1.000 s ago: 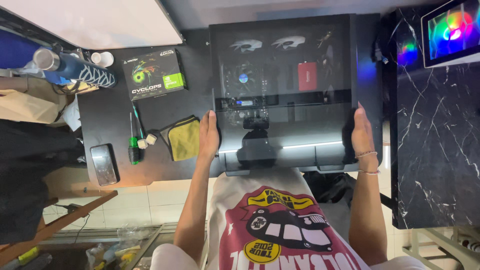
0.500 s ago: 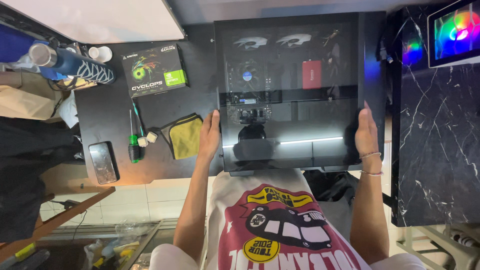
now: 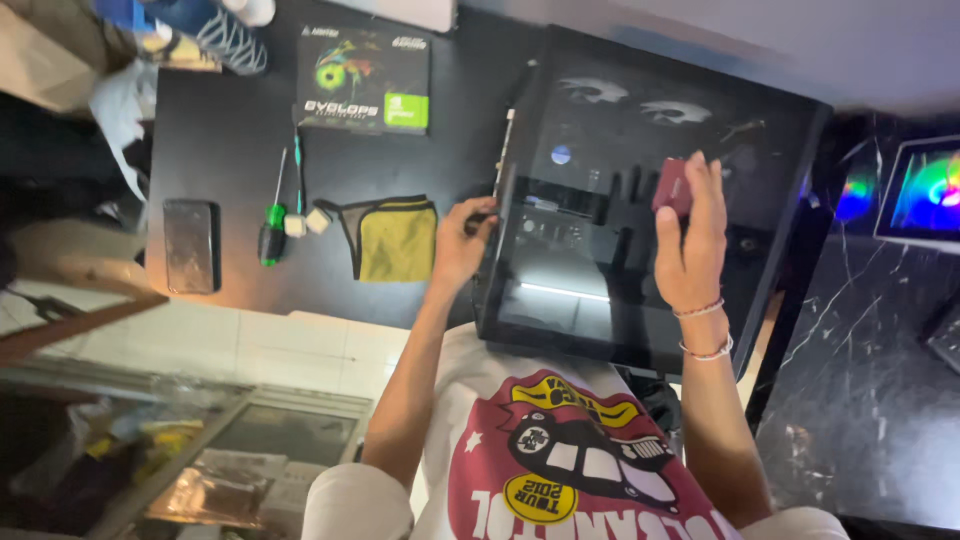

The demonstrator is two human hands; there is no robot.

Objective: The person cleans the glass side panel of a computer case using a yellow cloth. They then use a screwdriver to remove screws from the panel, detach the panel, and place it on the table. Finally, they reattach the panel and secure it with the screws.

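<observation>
Both your hands have left the lower corners of the glass side panel (image 3: 640,200), where they rested half a second ago. Your left hand (image 3: 462,245) now sits at the panel's left edge, fingers curled around that edge near a small dark fitting. Your right hand (image 3: 690,235) has risen over the middle of the panel, fingers loosely spread and upright, fingertips at a small red block (image 3: 673,187); whether it pinches the block or only touches the glass above it cannot be told.

You have the panel lying flat on top of the computer case (image 3: 780,290), its long axis running left to right across the bench (image 3: 230,150), and now skewed, the right end swung away from you. Through the glass, two fans (image 3: 640,100) and a lit white strip (image 3: 565,291) show inside the case.

Left of the case on the bench lie a yellow cloth (image 3: 395,238), a green-handled screwdriver (image 3: 272,225), two small white cubes (image 3: 305,223), a phone (image 3: 189,246) and a graphics-card box (image 3: 363,80).
</observation>
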